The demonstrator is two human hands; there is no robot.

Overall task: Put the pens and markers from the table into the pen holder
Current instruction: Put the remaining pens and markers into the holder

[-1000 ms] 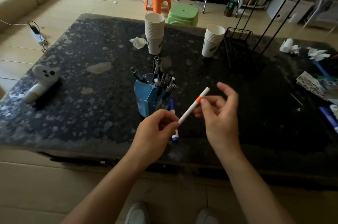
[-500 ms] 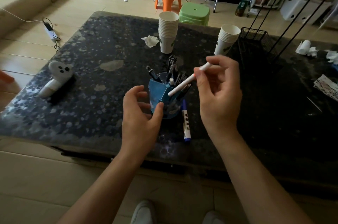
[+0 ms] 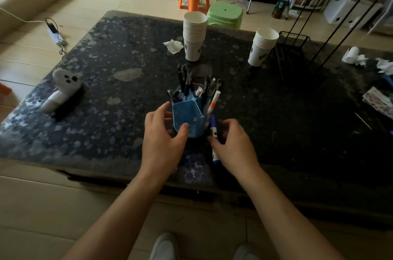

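A blue pen holder [image 3: 188, 115] stands near the front middle of the dark table [image 3: 106, 89], filled with several dark pens. A white pen with an orange band [image 3: 213, 102] leans in its right side. My left hand [image 3: 162, 140] curls around the holder's left and front, thumb touching its lower wall. A white marker with blue ends [image 3: 214, 138] lies flat on the table just right of the holder. My right hand [image 3: 235, 147] hovers over this marker, fingers spread and bent, fingertips at the marker; whether it grips is not clear.
Two stacks of paper cups [image 3: 194, 37] [image 3: 262, 46] stand behind the holder. A white ghost-shaped brush [image 3: 61, 91] lies at left. A black wire rack [image 3: 297, 47], crumpled tissues [image 3: 354, 58] and papers [image 3: 377, 102] occupy the right side. Stools stand beyond the table.
My right hand dropped the white orange-banded pen into the holder, then came down to the blue-ended marker on the table. My left hand closed in on the holder.
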